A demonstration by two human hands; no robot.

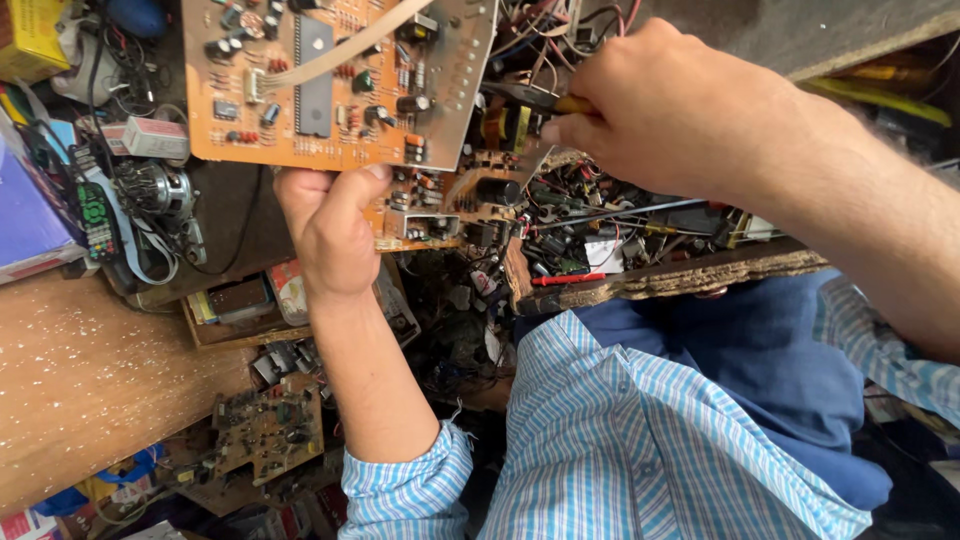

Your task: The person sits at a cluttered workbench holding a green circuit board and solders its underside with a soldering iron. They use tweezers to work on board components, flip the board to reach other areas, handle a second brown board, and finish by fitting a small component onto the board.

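Left hand (330, 235) grips orange circuit board (330, 80); right hand (670, 115) clasps tool (540, 100), tip hidden.

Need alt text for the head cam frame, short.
A person's left hand grips the lower edge of an orange circuit board while the right hand holds a yellow-handled tool to the board's edge. Loose electronic parts crowd the worn wooden bench below.

matt orange circuit board (330, 90) with glossy plastic parts, rough crumbling wooden tray edge (700, 278), striped cotton-like cloth sleeve (405, 480).
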